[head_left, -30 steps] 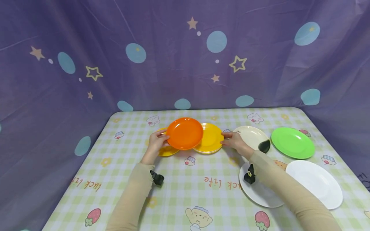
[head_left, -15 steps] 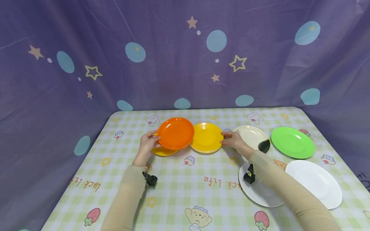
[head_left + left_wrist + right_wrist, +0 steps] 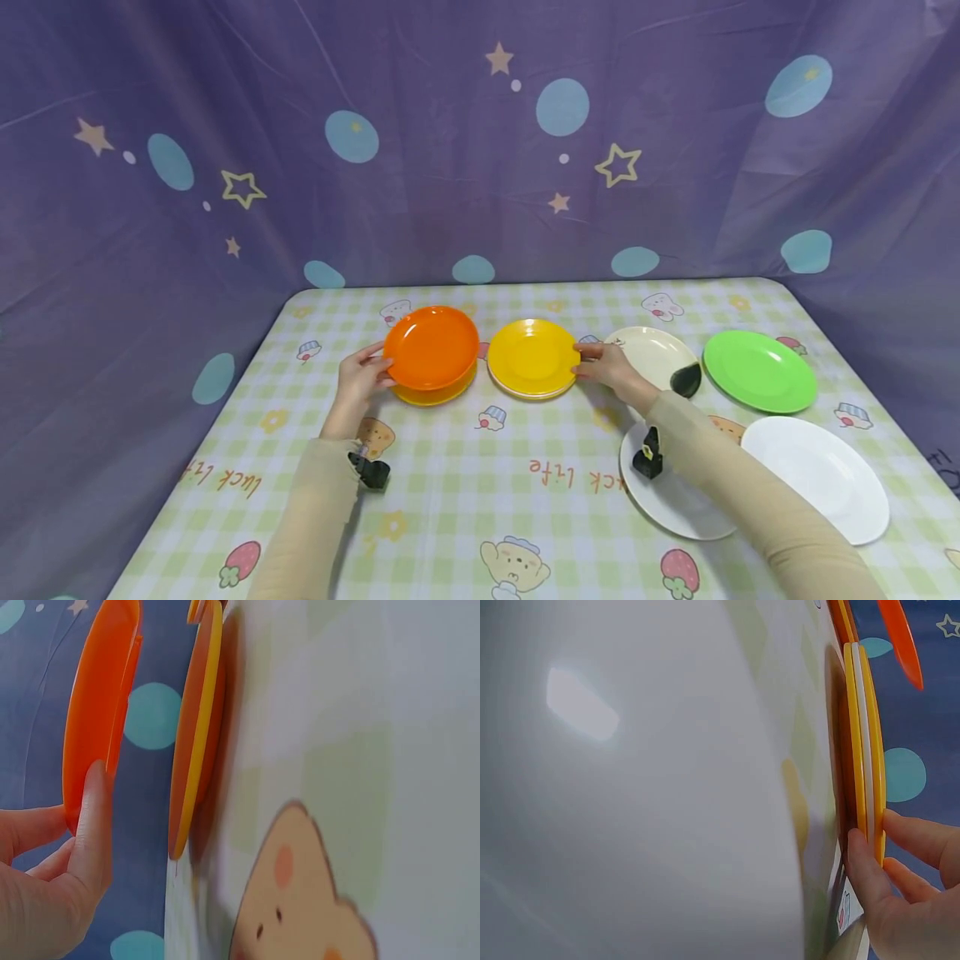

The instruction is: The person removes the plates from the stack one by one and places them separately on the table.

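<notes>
- Head view: the left hand point(image 3: 358, 383) pinches the orange plate point(image 3: 432, 347) by its rim, above a yellow plate point(image 3: 444, 397) on the table point(image 3: 442, 500).
- Left wrist view: a gap separates the two.
- Right wrist view: the right hand point(image 3: 913, 900) pinches the edge of a yellow-and-white plate stack point(image 3: 865, 727) near them.

1. The left hand point(image 3: 360, 383) grips the left rim of an orange plate point(image 3: 431, 347), which overlaps a lower yellow plate point(image 3: 438, 397).
2. To the right, the right hand point(image 3: 604, 367) holds the right edge of a yellow-topped stack point(image 3: 534, 357), a pale rim showing beneath its top plate.
3. Farther right lie a cream plate point(image 3: 648, 350) with a dark patch, then a green plate point(image 3: 760, 371).
4. Nearer, a white plate point(image 3: 675, 508) sits partly beneath the right sleeve point(image 3: 757, 492); a second white plate point(image 3: 813, 479) lies right of it.
5. Checked cloth point(image 3: 450, 500) covers the table; a purple curtain point(image 3: 450, 208) hangs at the far side.
</notes>
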